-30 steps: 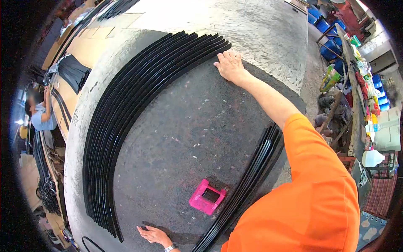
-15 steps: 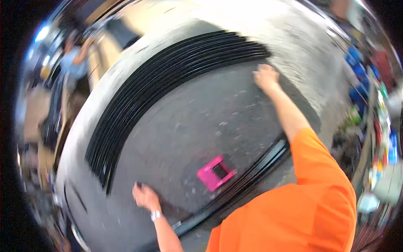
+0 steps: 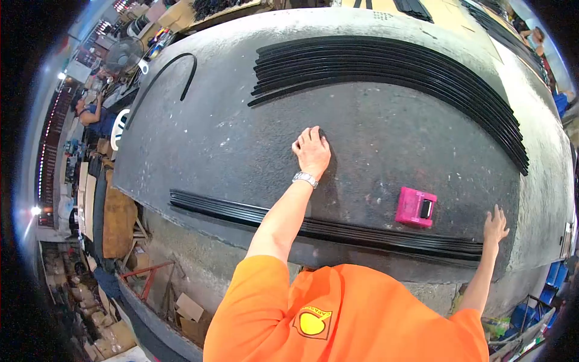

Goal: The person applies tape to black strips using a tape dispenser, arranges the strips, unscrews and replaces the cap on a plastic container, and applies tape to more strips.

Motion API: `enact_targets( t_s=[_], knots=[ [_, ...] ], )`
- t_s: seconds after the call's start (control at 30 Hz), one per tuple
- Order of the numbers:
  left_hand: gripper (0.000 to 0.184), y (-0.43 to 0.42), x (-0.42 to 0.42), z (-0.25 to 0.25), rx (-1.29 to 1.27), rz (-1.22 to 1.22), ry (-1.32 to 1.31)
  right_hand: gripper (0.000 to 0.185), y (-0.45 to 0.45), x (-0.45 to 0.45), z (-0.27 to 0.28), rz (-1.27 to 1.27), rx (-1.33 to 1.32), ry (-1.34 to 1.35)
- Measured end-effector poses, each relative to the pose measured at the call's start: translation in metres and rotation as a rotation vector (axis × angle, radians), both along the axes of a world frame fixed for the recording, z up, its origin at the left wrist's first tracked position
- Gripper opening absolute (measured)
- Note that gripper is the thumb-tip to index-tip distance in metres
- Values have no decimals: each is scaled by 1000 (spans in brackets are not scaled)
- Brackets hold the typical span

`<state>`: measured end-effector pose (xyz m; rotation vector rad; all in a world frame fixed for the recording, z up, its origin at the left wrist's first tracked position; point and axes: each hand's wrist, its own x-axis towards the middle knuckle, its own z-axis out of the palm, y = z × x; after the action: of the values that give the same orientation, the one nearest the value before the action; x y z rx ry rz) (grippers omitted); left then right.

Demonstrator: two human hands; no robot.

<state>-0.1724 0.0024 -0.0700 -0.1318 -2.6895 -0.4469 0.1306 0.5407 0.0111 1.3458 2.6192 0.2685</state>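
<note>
My left hand (image 3: 312, 151), with a metal watch at the wrist, is over the middle of the dark tabletop (image 3: 241, 145). Its fingers are curled around a small dark thing at the fingertips that I cannot make out. To the right, my right hand (image 3: 496, 224) has its fingers spread and holds nothing, close to the end of a straight bundle of long black strips (image 3: 362, 232) along the near edge. Between my hands lies a pink plastic block (image 3: 412, 207) with a black insert. Beyond them a curved bundle of black strips (image 3: 386, 60) arcs over the table.
One bent black strip (image 3: 160, 72) lies at the far left. A person (image 3: 96, 114) sits past the left edge near a fan (image 3: 123, 55); another person (image 3: 535, 39) is at the far right. Cardboard boxes (image 3: 190, 308) and a red frame (image 3: 148, 280) stand below the near edge.
The view has turned. My right hand has come from the end of the curved bundle toward the near right side, its fingers now spread. My left hand remains curled below the bundle's left end.
</note>
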Motion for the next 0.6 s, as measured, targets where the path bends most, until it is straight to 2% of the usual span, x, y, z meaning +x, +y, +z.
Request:
enact_targets(
  t_s=[0.03, 0.13, 0.17, 0.33, 0.4, 0.6],
  knots=[
    [53, -5, -4, -2, 25, -17, -65, 50, -17, 6, 7, 28, 56, 48],
    [65, -42, -28, 18, 358, -138, -257, 54, -89, 21, 36, 92, 134, 172],
    [74, -59, -38, 27, 321, -112, -212, 55, -114, 25, 44, 123, 136, 192],
    [81, -164, -118, 29, 247, 87, -39, 54, -240, 38, 56, 319, 98, 247],
    [83, -196, -151, 28, 169, 66, -81, 53, -289, 40, 61, 343, 46, 257],
    [85, -229, -214, 26, 69, -247, -246, 57, -373, 33, 67, 328, -18, 217]
  ],
)
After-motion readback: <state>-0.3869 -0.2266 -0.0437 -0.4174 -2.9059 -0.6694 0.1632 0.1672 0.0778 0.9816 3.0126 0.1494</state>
